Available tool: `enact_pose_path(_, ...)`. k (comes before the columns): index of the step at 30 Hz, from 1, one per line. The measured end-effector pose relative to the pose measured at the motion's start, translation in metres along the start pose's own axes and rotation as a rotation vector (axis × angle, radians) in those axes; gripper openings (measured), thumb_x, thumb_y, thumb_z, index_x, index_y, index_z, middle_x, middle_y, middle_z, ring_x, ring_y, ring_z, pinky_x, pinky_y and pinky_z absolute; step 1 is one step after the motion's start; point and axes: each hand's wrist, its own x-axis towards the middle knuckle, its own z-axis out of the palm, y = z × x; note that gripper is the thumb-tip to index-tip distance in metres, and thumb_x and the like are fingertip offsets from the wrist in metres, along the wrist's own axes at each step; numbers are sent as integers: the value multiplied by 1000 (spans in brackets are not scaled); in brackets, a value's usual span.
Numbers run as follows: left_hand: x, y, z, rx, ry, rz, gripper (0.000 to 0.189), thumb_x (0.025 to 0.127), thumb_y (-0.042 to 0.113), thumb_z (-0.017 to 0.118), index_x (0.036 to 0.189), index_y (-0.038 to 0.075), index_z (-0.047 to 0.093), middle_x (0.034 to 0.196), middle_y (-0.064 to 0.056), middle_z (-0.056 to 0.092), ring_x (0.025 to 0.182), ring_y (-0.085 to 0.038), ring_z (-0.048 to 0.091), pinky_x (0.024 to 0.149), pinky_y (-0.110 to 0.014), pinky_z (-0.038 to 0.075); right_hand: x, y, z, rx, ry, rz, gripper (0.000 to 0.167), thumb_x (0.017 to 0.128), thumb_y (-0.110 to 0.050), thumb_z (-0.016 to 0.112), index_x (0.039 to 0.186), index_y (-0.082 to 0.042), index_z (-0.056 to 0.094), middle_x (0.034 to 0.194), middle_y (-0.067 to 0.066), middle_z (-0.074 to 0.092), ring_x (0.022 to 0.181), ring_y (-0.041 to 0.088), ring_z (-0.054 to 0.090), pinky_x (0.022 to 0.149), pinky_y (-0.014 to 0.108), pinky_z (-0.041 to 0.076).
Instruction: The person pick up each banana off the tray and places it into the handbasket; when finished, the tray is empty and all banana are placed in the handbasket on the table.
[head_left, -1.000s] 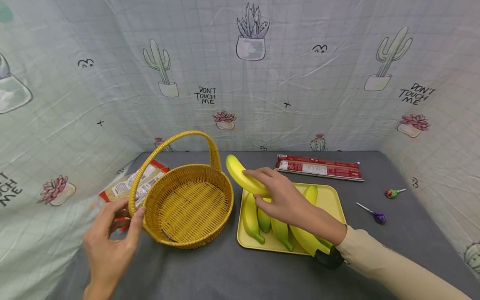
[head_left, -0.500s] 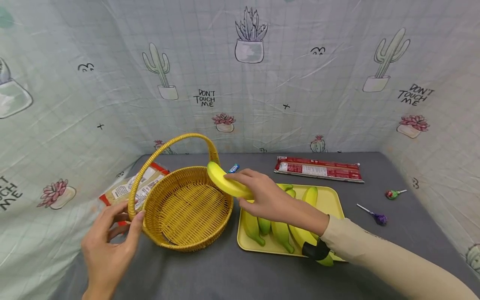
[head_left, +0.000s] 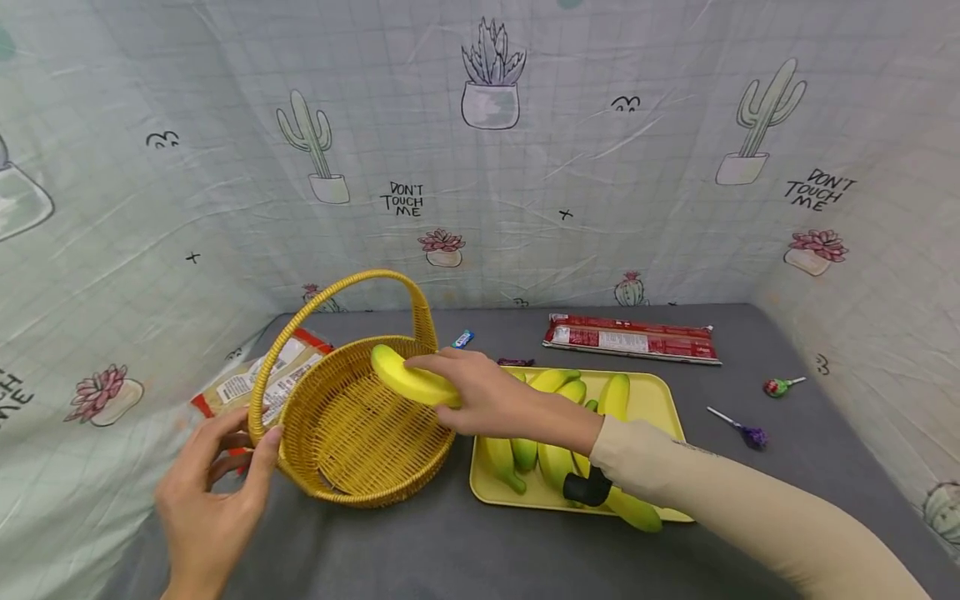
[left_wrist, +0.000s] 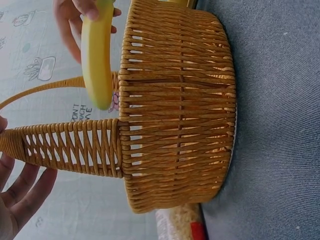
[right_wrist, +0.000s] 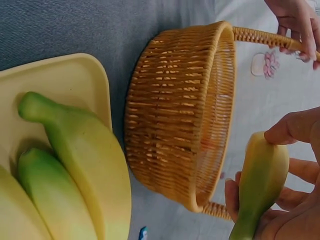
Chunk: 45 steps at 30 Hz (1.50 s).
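A yellow wicker basket [head_left: 367, 492] with a tall arched handle stands on the grey tabletop. My left hand [head_left: 213, 492] grips the lower left side of that handle between thumb and fingers. In my right hand [head_left: 487, 392] is a banana [head_left: 408, 379], pinched between thumb and fingertips. The banana hangs above the basket's right part, its green tip pointing left. From the left wrist view, the banana [left_wrist: 96, 60] appears higher than the rim. Several more bananas [head_left: 555, 462] lie on a yellow tray [head_left: 660, 400], partly hidden behind my right forearm.
Behind the basket lies a clear and red food packet [head_left: 232, 387]. A long red packet [head_left: 630, 337] is at the back right, with a small blue wrapper [head_left: 462, 339] further left. Two lollipops, one green-red [head_left: 780, 386] and one purple [head_left: 752, 436], lie to the right of the tray.
My right hand has carried the banana leftward from above the tray to over the basket. My left hand keeps its grip on the handle. A small blue wrapper has come into sight.
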Motion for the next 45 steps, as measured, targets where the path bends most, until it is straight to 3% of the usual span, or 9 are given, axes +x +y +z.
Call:
enact_pose_path(9, 1, 5, -4, 80, -52, -65, 38, 87, -6, 83, 124, -2, 75, 109, -2, 70, 87, -4, 66, 71, -8, 55, 18, -7, 16, -32, -57, -8, 63, 95, -6, 70, 155, -14, 55, 137, 9, 61, 100, 15, 54, 71, 25, 47)
enact_pose_path(20, 1, 6, -4, 118, -55, -94, 37, 88, -4, 84, 124, -3, 75, 107, 2, 70, 87, -1, 66, 71, -8, 55, 39, -16, 35, -47, -97, -21, 60, 94, -8, 73, 151, -14, 59, 125, 4, 62, 93, 11, 53, 70, 19, 45)
enact_pose_path(30, -1, 7, -5, 111, -57, -94, 38, 87, -4, 84, 124, -2, 75, 108, -2, 71, 88, -2, 67, 72, -8, 55, 56, -26, 43, -72, -183, -23, 58, 96, -10, 74, 151, -13, 59, 127, 2, 63, 93, 9, 52, 72, 18, 44)
enact_pose_path(37, -1, 9, -5, 135, -38, -114, 38, 88, -4, 84, 124, 0, 76, 107, 2, 70, 85, -2, 66, 70, -8, 55, 63, -29, 60, -126, -255, -27, 57, 96, -12, 75, 150, -12, 59, 110, -1, 59, 86, 9, 50, 66, 18, 41)
enact_pose_path(45, -1, 9, -5, 126, -54, -108, 38, 87, -4, 85, 124, -1, 76, 106, 2, 70, 86, -2, 66, 72, -8, 56, 63, -32, 74, -114, -261, -39, 57, 96, -14, 77, 150, -12, 59, 117, -2, 62, 90, 6, 52, 69, 15, 44)
